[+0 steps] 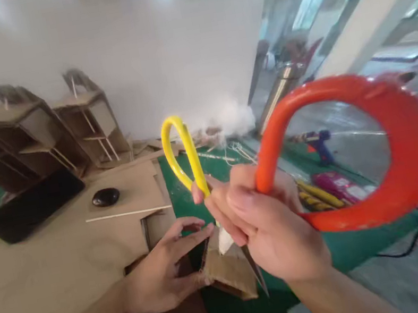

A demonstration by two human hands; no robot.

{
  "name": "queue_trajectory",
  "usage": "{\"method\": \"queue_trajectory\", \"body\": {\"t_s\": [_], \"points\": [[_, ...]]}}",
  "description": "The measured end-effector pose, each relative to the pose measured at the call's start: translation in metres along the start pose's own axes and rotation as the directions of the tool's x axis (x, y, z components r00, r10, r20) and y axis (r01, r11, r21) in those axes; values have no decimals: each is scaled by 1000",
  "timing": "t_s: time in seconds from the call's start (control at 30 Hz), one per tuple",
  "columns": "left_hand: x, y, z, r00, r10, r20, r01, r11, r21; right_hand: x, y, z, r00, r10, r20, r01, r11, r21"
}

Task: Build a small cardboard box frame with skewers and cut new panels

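Note:
My right hand [262, 217] is closed around a pair of scissors with one large orange-red handle loop [412, 142] and one yellow loop [192, 154]. A pointed metal blade [257, 272] sticks out below my fingers, angled down. Under that hand sits a small folded cardboard piece [231, 271] with an open hollow end facing me. My left hand [164, 267] grips its left side between thumb and fingers. A white scrap [224, 241] shows between the cardboard and my right fingers; what it is I cannot tell.
Cardboard shelf-like models [85, 119] stand at the back left. A black keyboard-like slab [35, 206] and a black mouse [105, 197] lie on cardboard. Across the green mat [355, 249] to the right are yellow-handled tools [321, 196], a pink packet [339, 185] and a blue drill-like tool [320, 145].

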State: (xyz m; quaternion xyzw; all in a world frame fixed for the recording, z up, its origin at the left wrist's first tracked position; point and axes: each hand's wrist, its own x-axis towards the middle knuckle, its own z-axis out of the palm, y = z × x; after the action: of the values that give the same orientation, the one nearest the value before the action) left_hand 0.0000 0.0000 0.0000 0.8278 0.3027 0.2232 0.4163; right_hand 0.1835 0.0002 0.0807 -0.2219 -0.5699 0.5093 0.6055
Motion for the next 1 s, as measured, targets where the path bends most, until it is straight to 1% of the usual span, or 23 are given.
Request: {"method": "queue_trajectory", "body": {"t_s": [0.07, 0.17, 0.23, 0.33, 0.4, 0.47, 0.57, 0.7, 0.77, 0.9, 1.0], "points": [[4, 1, -1, 999, 23, 25, -24, 1000, 13, 0, 1, 0, 1000, 0, -9, 0, 1000, -5], [7, 1, -1, 999, 8, 37, -8, 1000, 7, 0, 2, 0, 1000, -2, -9, 2, 1000, -14], [5, 0, -1, 998, -56, 29, 56, 998, -22, 1, 2, 0, 1000, -7, 0, 7, 1000, -14], [5, 1, 0, 985, -169, 27, 171, 979, -109, 2, 3, -1, 1000, -19, 18, 18, 1000, 23], [7, 3, 0, 983, -181, 37, 185, 970, -155, 3, 3, -3, 999, -28, 27, 26, 998, 52], [12, 5, -1, 989, -145, 24, 147, 975, -168, 4, 4, -4, 998, -44, 41, 41, 996, 73], [19, 7, -3, 997, -80, 0, 79, 987, -137, 5, 4, -7, 995, -72, 62, 67, 995, 78], [24, 5, -5, 998, -65, 23, 67, 994, -92, 5, 4, -9, 995, -66, 73, 59, 994, 87], [26, 4, -6, 999, -36, 18, 37, 997, -67, 4, 4, -10, 996, -59, 69, 54, 995, 79], [30, 1, -6, 1000, -12, 18, 13, 997, -74, 4, 5, -11, 995, -76, 62, 71, 995, 73], [35, -3, -6, 999, 22, 39, -19, 997, -76, 4, 4, -12, 996, -77, 50, 73, 994, 76]]}}
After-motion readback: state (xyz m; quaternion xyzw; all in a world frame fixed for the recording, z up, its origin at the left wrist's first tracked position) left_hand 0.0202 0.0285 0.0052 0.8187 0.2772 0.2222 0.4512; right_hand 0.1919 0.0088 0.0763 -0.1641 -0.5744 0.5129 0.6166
